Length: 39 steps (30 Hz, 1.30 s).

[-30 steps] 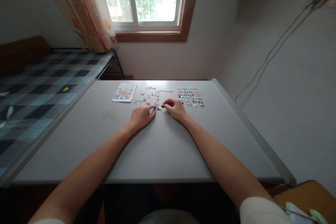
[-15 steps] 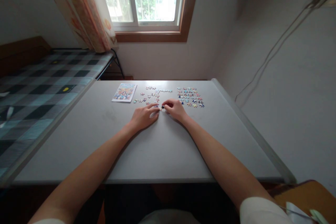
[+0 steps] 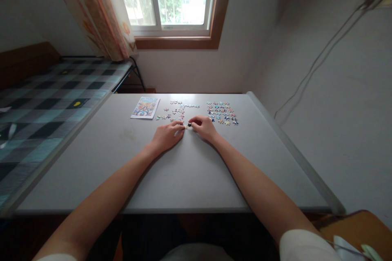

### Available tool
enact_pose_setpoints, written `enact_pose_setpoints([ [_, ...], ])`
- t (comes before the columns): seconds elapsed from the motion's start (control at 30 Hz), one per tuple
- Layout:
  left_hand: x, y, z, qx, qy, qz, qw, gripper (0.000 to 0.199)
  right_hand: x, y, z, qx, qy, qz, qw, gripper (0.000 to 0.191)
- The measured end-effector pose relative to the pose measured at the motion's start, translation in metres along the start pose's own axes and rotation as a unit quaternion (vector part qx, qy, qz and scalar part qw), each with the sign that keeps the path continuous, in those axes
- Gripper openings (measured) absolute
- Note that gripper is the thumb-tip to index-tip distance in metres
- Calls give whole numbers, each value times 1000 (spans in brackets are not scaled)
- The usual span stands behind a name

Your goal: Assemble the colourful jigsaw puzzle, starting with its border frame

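Observation:
Thumb and fingers of my right hand (image 3: 204, 127) pinch a small dark puzzle piece (image 3: 189, 124) just above the table. My left hand (image 3: 168, 135) rests palm down to its left, fingers apart, its fingertips at the lower end of a joined strip of puzzle pieces (image 3: 181, 113). A light piece (image 3: 185, 127) lies between the two hands, by the left fingertips. Joined pieces (image 3: 190, 106) run rightward from the strip's top. Several rows of loose pieces (image 3: 221, 111) lie beyond my right hand, and more loose pieces (image 3: 163, 117) are on the left.
A printed picture card (image 3: 145, 108) lies on the grey table (image 3: 190, 175) at the far left. A bed with a checked cover (image 3: 92, 85) stands left of the table. A chair (image 3: 364, 232) is at the lower right. Behind are a window and a curtain.
The joined strip and my left fingertips have shifted slightly left. The dark piece in my right hand has moved a little left too.

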<state>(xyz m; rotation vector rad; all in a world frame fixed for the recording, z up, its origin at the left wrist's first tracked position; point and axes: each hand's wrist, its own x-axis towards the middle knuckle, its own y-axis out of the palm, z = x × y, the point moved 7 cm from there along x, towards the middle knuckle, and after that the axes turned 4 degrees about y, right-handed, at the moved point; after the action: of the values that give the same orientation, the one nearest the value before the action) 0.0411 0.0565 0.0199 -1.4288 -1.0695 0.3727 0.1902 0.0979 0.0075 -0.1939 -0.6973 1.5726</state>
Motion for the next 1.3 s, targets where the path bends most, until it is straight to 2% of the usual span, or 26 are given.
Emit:
enact_pose_setpoints([
  [0.57,0,2,2,-12,7,-7,1000,23,-3,7,5,-46,-26,36,998,20],
  [0.93,1,1,5,-34,-5,-2,999,22,-7,12,9,-74,-65,30,995,23],
  [1.1,1,2,4,-32,-2,1,999,22,-8,13,11,-113,-78,24,990,10],
  [1.3,1,3,5,-28,-7,4,1000,24,-8,13,11,-129,-71,15,989,7],
])
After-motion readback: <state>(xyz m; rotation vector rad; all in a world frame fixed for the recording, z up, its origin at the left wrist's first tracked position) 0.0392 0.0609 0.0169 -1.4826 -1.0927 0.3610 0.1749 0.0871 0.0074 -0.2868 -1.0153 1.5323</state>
